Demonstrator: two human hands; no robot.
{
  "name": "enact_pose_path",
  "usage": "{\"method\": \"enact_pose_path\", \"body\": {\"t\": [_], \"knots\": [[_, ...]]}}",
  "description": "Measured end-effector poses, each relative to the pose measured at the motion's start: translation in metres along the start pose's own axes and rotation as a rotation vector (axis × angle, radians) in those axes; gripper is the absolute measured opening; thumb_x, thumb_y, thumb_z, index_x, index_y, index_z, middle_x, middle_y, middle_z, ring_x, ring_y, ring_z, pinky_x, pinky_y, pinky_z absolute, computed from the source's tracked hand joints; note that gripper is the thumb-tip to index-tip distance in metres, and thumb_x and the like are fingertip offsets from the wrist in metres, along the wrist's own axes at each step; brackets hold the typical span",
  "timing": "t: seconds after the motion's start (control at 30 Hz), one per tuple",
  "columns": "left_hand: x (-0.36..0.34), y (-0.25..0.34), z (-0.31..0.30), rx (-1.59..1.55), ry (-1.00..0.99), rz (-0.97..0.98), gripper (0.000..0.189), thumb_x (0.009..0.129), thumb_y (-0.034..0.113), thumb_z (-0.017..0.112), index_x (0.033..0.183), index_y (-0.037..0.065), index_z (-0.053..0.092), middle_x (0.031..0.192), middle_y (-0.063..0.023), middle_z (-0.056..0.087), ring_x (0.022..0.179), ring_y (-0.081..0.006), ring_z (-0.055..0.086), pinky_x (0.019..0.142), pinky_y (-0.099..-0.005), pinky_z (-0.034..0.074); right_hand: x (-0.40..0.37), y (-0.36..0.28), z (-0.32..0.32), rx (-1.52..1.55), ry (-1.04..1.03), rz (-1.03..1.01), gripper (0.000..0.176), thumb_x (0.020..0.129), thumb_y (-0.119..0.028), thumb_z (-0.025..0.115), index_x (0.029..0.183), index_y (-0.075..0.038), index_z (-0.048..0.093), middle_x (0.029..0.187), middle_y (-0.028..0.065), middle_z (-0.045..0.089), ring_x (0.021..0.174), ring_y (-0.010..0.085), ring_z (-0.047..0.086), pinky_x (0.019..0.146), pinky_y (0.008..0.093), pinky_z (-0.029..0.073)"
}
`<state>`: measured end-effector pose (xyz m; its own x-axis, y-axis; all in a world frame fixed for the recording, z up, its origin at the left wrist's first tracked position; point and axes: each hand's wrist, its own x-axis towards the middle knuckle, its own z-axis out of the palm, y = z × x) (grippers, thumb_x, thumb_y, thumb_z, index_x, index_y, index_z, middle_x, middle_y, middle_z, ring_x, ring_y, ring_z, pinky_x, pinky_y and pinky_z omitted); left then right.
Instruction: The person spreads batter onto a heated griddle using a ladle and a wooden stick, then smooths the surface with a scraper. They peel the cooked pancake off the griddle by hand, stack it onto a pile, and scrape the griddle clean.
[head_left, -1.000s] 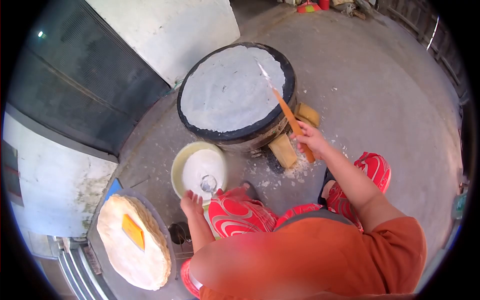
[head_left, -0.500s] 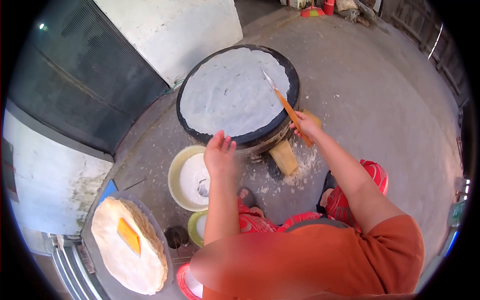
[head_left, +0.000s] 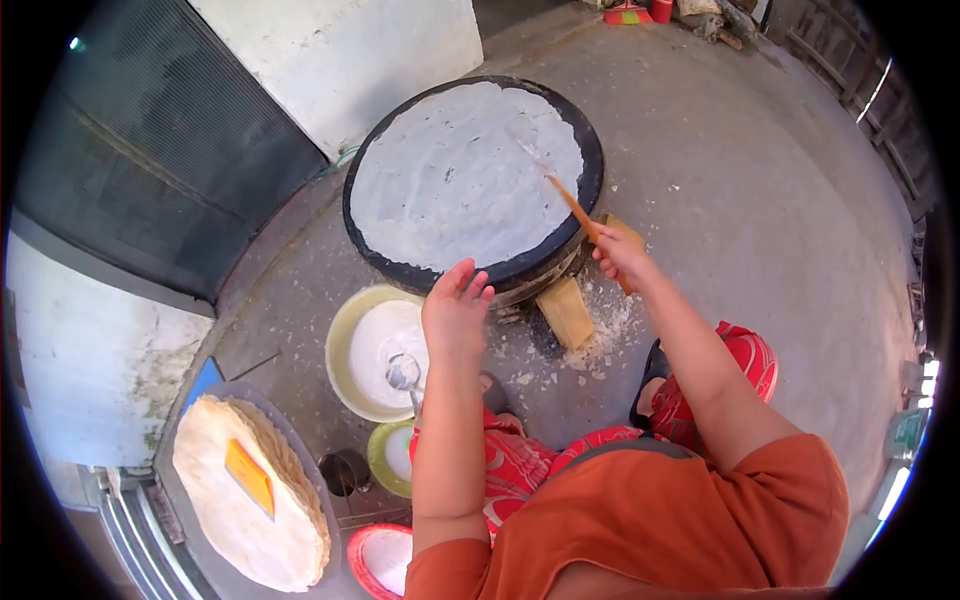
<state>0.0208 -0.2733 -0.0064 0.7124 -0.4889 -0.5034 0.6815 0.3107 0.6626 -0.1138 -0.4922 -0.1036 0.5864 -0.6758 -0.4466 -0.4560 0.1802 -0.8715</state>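
A wide sheet of pale batter [head_left: 460, 180] covers most of the round black griddle [head_left: 597, 165]. My right hand [head_left: 620, 255] grips the wooden handle of a long spatula [head_left: 570, 205], whose thin tip lies over the right part of the sheet. Near the griddle's front edge is my left hand [head_left: 458, 305], with fingers apart and nothing in it. A bowl of white batter [head_left: 375, 350] stands below and left of that hand, with a metal ladle [head_left: 403, 372] in it.
A stack of flat round sheets [head_left: 250, 500] with an orange scraper [head_left: 250, 477] on top lies at the lower left. Nearby are a green bowl [head_left: 398, 452], a dark cup [head_left: 344, 471] and a red bowl [head_left: 384, 558]. Wooden blocks [head_left: 566, 312] sit by the griddle's base.
My left hand has shifted slightly right, and the ladle shows more fully. The spatula tip is lower and flatter over the sheet. The whole view has moved a little.
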Motion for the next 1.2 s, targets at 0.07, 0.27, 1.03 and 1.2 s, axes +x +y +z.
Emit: {"method": "enact_pose_path", "body": {"t": [0.07, 0.27, 1.03, 1.2], "knots": [[0.001, -0.003, -0.002, -0.011, -0.002, 0.001, 0.026, 0.079, 0.011, 0.049, 0.1, -0.004, 0.051, 0.097, -0.0103, 0.05, 0.087, -0.0224, 0.051, 0.075, -0.033, 0.043, 0.002, 0.007, -0.015, 0.408, 0.065, 0.103, 0.035, 0.089, -0.02, 0.036, 0.123, -0.018, 0.044, 0.071, 0.0022, 0.052, 0.047, 0.0077, 0.041, 0.04, 0.0224, 0.035], [0.003, -0.008, -0.004, 0.002, -0.057, -0.045, 0.029, 0.08, 0.014, 0.05, 0.104, -0.002, 0.047, 0.103, -0.0102, 0.05, 0.09, -0.0214, 0.05, 0.074, -0.0331, 0.043, -0.023, 0.005, 0.015, 0.08, -0.259, -0.133, 0.035, 0.091, -0.016, 0.032, 0.124, -0.013, 0.042, 0.069, 0.0027, 0.052, 0.045, 0.0069, 0.04, 0.039, 0.0206, 0.033], [-0.003, -0.01, 0.001, -0.036, -0.076, -0.078, 0.024, 0.08, 0.014, 0.051, 0.099, 0.0, 0.052, 0.096, -0.0087, 0.053, 0.086, -0.0203, 0.053, 0.073, -0.0316, 0.043, 0.018, -0.017, 0.103, -0.835, -0.093, -0.73, 0.039, 0.081, -0.012, 0.043, 0.119, -0.016, 0.047, 0.078, 0.0148, 0.058, 0.069, 0.0283, 0.058, 0.057, 0.0355, 0.046], [-0.005, -0.007, 0.0, -0.046, -0.08, -0.076, 0.024, 0.08, 0.014, 0.051, 0.099, 0.0, 0.052, 0.096, -0.0084, 0.053, 0.086, -0.0201, 0.053, 0.073, -0.0314, 0.043, 0.011, -0.029, 0.064, -0.042, -0.213, -0.016, 0.037, 0.088, -0.016, 0.037, 0.124, -0.016, 0.042, 0.066, 0.0012, 0.049, 0.044, 0.0087, 0.039, 0.039, 0.0229, 0.034]]}}
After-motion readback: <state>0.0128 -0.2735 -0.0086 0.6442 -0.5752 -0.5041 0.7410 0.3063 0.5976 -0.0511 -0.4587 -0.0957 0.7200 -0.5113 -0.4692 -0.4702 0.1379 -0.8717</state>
